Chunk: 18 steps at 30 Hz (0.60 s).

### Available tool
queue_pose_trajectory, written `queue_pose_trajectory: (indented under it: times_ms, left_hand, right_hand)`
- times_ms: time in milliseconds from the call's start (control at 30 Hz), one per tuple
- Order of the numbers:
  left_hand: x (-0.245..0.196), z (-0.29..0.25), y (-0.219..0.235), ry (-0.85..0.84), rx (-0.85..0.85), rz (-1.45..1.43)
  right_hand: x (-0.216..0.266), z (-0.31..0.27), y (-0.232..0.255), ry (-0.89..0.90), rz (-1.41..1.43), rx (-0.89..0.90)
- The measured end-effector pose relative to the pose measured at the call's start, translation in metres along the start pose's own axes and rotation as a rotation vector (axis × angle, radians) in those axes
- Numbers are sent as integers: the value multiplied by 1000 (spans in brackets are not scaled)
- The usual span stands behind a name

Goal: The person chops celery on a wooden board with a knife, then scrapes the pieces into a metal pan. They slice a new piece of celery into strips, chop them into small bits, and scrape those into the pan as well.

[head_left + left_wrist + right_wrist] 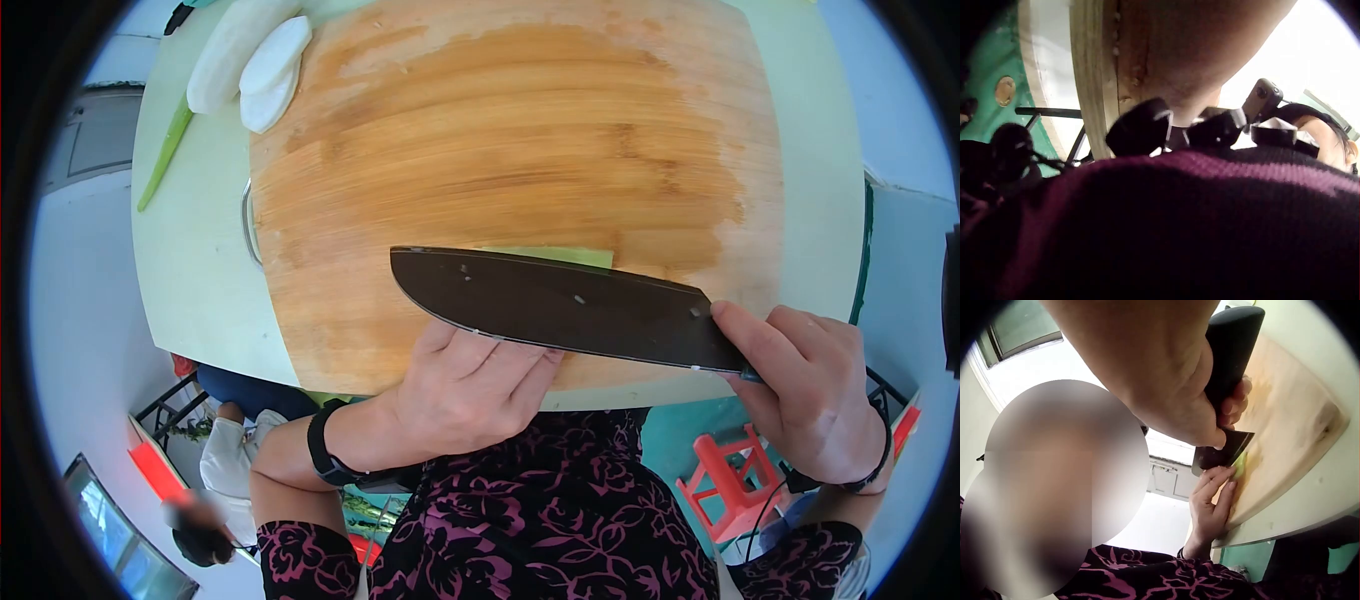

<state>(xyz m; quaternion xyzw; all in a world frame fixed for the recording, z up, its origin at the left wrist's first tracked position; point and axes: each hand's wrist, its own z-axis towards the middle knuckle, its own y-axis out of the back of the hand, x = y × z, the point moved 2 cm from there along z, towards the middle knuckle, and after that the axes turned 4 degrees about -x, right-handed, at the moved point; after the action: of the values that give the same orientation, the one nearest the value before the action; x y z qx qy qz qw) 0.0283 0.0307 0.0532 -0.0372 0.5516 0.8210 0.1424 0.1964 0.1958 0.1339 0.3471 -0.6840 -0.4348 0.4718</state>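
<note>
My right hand (pixel 805 385) grips the black handle (pixel 1232 356) of a large kitchen knife (pixel 560 310). Its dark blade lies broadside across the front of the wooden cutting board (pixel 500 150), with small pale bits stuck to it. Behind the blade shows a strip of a flat, light green vegetable piece (pixel 555 254), mostly hidden by the knife. My left hand (pixel 480 385) is at the board's near edge, its fingertips hidden under the blade in the head view. In the right wrist view, the left fingers and thumb hold the green piece (pixel 1240 466) beside the blade.
A white radish (pixel 235 55) and two white slices (pixel 270 75) lie at the board's far left. A green stalk (pixel 165 155) lies on the pale table (pixel 195 270). Below the table stand a red stool (pixel 735 485) and, at left, another person (pixel 228 470).
</note>
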Motion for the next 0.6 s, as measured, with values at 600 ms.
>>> queue_pose_trajectory:
  times_ms: [600]
  left_hand:
    - [3, 5, 1, -1, -2, -11]
  right_hand:
    - [1, 23, -2, -19, -24, 190]
